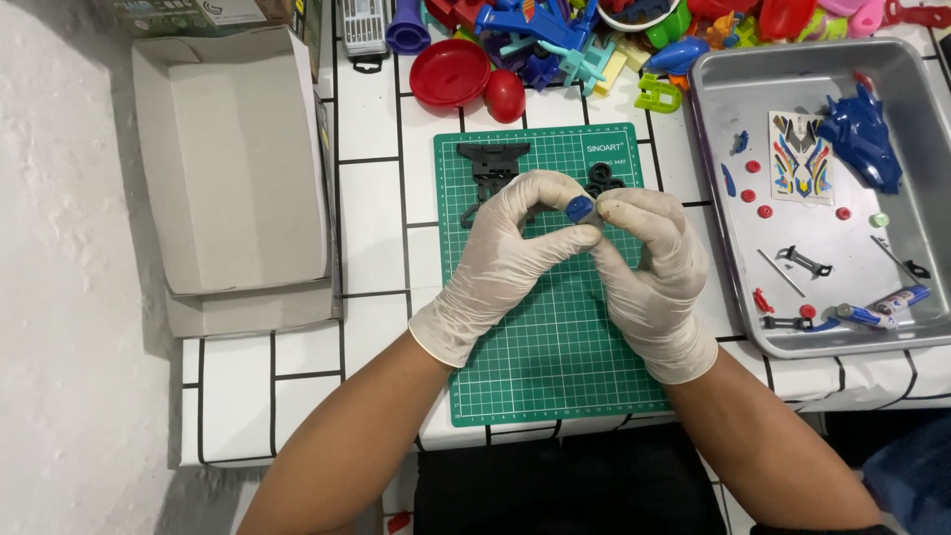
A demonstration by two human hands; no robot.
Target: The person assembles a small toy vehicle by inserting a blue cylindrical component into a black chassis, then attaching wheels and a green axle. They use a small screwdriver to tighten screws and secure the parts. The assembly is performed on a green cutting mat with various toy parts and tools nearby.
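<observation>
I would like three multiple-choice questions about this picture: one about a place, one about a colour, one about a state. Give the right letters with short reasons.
1. Where does the sticker sheet lie?
A. in the metal tray
B. on the green cutting mat
C. in the cardboard box

2. What colour is the small part held between both hands?
A. red
B. blue
C. yellow

3. In what state is the cardboard box?
A. closed with tape
B. crushed flat
C. open, with nothing visible inside

Answers:
1 A: the sticker sheet lies on the floor of the metal tray, right of the green cutting mat.
2 B: the small part pinched by the left hand and the right hand is blue.
3 C: the cardboard box shows its bare inside.
</observation>
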